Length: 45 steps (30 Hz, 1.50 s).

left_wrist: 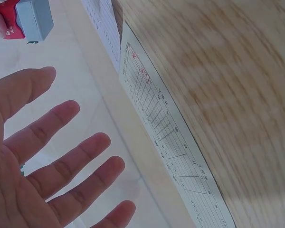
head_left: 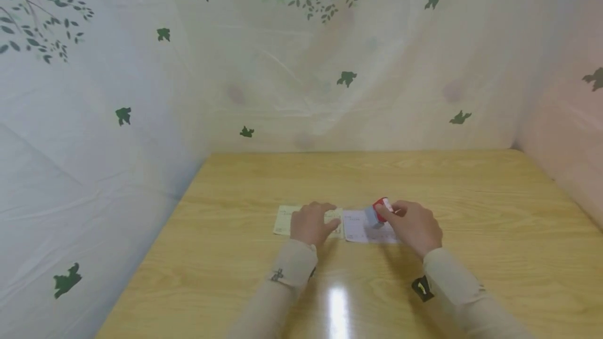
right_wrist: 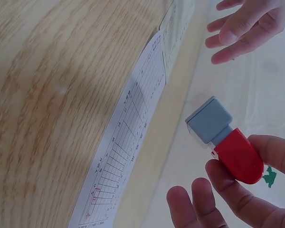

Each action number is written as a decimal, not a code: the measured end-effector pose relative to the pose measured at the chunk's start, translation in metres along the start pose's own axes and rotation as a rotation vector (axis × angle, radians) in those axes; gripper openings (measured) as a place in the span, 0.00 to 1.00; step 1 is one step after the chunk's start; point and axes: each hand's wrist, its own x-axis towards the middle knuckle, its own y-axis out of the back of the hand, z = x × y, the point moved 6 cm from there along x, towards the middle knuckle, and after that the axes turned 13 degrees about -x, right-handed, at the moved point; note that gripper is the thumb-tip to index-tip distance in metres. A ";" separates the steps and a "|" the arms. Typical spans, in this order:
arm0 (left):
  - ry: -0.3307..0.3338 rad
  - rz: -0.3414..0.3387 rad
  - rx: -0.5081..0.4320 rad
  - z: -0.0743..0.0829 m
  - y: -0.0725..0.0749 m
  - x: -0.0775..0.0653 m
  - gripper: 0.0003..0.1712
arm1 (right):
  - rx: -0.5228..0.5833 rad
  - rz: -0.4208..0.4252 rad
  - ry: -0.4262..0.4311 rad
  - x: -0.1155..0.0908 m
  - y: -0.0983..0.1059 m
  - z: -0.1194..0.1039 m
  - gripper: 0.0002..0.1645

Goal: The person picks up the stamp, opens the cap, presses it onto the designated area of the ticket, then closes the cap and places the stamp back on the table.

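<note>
My right hand (head_left: 417,228) pinches a stamp (head_left: 380,211) by its red handle, between thumb and fingers. In the right wrist view the stamp's grey block (right_wrist: 209,118) points away from the hand, held above the paper. Beneath it in the head view lies a whitish printed form (head_left: 355,229) with ruled lines and some red marks. My left hand (head_left: 312,223) hovers over a pale yellow-green form (head_left: 283,219), fingers spread and holding nothing. That form (left_wrist: 154,111) also carries printed lines and red marks near one end. The two forms lie side by side.
Both forms lie on a wood-grain table (head_left: 226,266). A white sheet wall (head_left: 282,93) with green leaf prints rises behind the table and at the left, and another sheet stands at the right. Dark devices are strapped under both wrists.
</note>
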 end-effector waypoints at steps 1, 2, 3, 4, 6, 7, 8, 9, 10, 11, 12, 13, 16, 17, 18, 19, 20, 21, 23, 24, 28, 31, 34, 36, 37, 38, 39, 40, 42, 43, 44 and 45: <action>0.006 -0.001 -0.007 0.000 0.000 0.000 0.21 | -0.002 0.000 -0.002 0.000 0.000 0.000 0.42; 0.013 -0.002 -0.014 -0.001 0.001 -0.001 0.21 | -0.004 0.000 -0.004 0.000 0.000 0.000 0.42; 0.021 -0.004 -0.019 -0.001 0.001 -0.001 0.21 | -0.005 0.000 -0.006 0.000 0.000 0.001 0.42; 0.028 -0.007 -0.024 -0.002 0.001 -0.002 0.21 | -0.008 0.000 -0.009 0.001 0.000 0.001 0.42; 0.037 -0.011 -0.025 -0.003 0.002 -0.003 0.21 | -0.016 0.002 -0.010 0.001 -0.001 0.002 0.43; 0.041 -0.013 -0.021 -0.003 0.002 -0.003 0.21 | -0.020 0.004 -0.011 0.001 -0.001 0.002 0.43; 0.044 -0.013 -0.018 -0.003 0.002 -0.003 0.21 | -0.023 0.006 -0.012 0.002 -0.001 0.003 0.43; 0.046 -0.012 -0.018 -0.004 0.002 -0.003 0.21 | -0.025 0.007 -0.013 0.002 -0.001 0.003 0.43; 0.047 -0.011 -0.016 -0.004 0.001 -0.003 0.21 | -0.028 0.008 -0.014 0.002 -0.001 0.003 0.43; 0.046 -0.010 -0.014 -0.004 0.001 -0.003 0.21 | -0.031 0.008 -0.014 0.002 -0.001 0.003 0.43; 0.047 -0.009 -0.014 -0.005 0.001 -0.002 0.21 | -0.032 0.008 -0.015 0.002 -0.001 0.003 0.43; 0.044 -0.007 -0.014 -0.005 0.002 -0.002 0.21 | -0.033 0.006 -0.018 0.002 -0.001 0.003 0.43; 0.033 0.011 -0.009 -0.008 0.002 -0.002 0.21 | -0.035 0.002 -0.019 0.002 -0.002 0.002 0.44; 0.026 0.019 -0.008 -0.009 0.003 -0.003 0.20 | -0.034 0.001 -0.020 0.003 -0.003 0.002 0.44; 0.022 0.024 -0.013 -0.011 0.004 -0.004 0.20 | -0.031 0.000 -0.021 0.003 -0.004 0.001 0.44; 0.018 0.029 -0.016 -0.012 0.005 -0.004 0.20 | -0.026 0.000 -0.022 0.003 -0.005 0.000 0.43; 0.012 0.034 -0.019 -0.013 0.006 -0.005 0.20 | -0.022 -0.002 -0.022 0.004 -0.006 -0.001 0.43; 0.011 0.035 -0.023 -0.013 0.008 -0.005 0.20 | -0.018 -0.001 -0.024 0.005 -0.006 -0.001 0.43; 0.006 0.028 -0.031 -0.013 0.009 -0.004 0.19 | -0.021 0.002 -0.030 0.006 -0.006 -0.002 0.44; 0.006 0.024 -0.035 -0.012 0.009 -0.003 0.19 | -0.024 0.003 -0.032 0.007 -0.005 -0.001 0.44; 0.013 0.014 -0.040 -0.009 0.008 -0.001 0.19 | -0.047 0.004 -0.043 0.007 -0.002 0.003 0.44; 0.021 0.012 -0.046 -0.008 0.007 -0.002 0.19 | -0.055 -0.003 -0.051 0.006 -0.002 0.005 0.44; 0.030 0.010 -0.033 -0.009 0.006 -0.002 0.20 | -0.055 -0.009 -0.056 0.006 -0.002 0.004 0.44; 0.035 0.008 -0.025 -0.010 0.006 -0.001 0.20 | -0.054 -0.013 -0.061 0.006 -0.002 0.004 0.44; 0.034 0.010 -0.023 -0.010 0.006 -0.001 0.20 | -0.055 -0.013 -0.063 0.005 -0.002 0.004 0.43; 0.033 0.011 -0.021 -0.011 0.006 -0.001 0.20 | -0.054 -0.012 -0.065 0.005 -0.001 0.004 0.44; 0.032 0.013 -0.021 -0.011 0.007 -0.001 0.20 | -0.054 -0.011 -0.066 0.005 -0.001 0.004 0.44; 0.034 0.013 -0.025 -0.011 0.007 -0.001 0.20 | -0.055 -0.011 -0.066 0.005 -0.001 0.004 0.44; 0.038 0.012 -0.031 -0.013 0.007 -0.001 0.20 | -0.058 -0.007 -0.066 0.005 -0.001 0.005 0.44; 0.041 0.012 -0.034 -0.013 0.007 -0.001 0.20 | -0.059 -0.004 -0.064 0.005 -0.001 0.005 0.45; 0.044 0.011 -0.034 -0.014 0.007 -0.001 0.20 | -0.061 -0.001 -0.064 0.006 -0.001 0.005 0.45; 0.047 0.010 -0.034 -0.015 0.007 -0.001 0.20 | -0.062 0.000 -0.064 0.006 -0.001 0.005 0.45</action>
